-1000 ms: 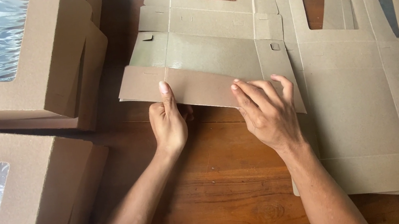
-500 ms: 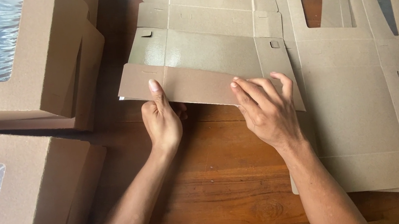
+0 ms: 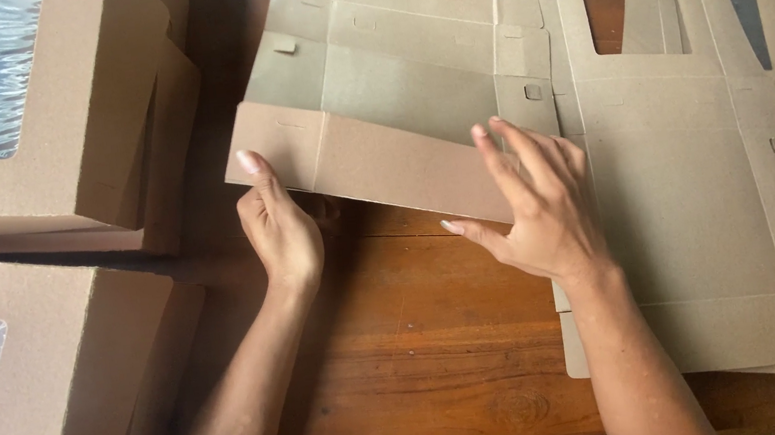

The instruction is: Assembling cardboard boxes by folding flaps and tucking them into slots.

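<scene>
1. The flat box blank, a sheet of brown card scored with fold lines and cut with a window, lies unfolded at the far middle of the desk. Its near flap is bent up along the crease.
2. Left hand: the fingers are tucked under the left end of the flap, and the thumb lies flat on its face, so that end of the flap is pinched between them.
3. Right hand: the fingers are spread wide and pressed against the right end of the same flap. The thumb points left along the flap's lower edge. It grips nothing.
4. A second flat blank, with its own window cut-outs, lies just beside the first, covering the right part of the desk out to its right edge.
5. Two folded window boxes are stacked at the far left of the desk.
6. Another window box stands at the near left corner, close to the left forearm.
</scene>
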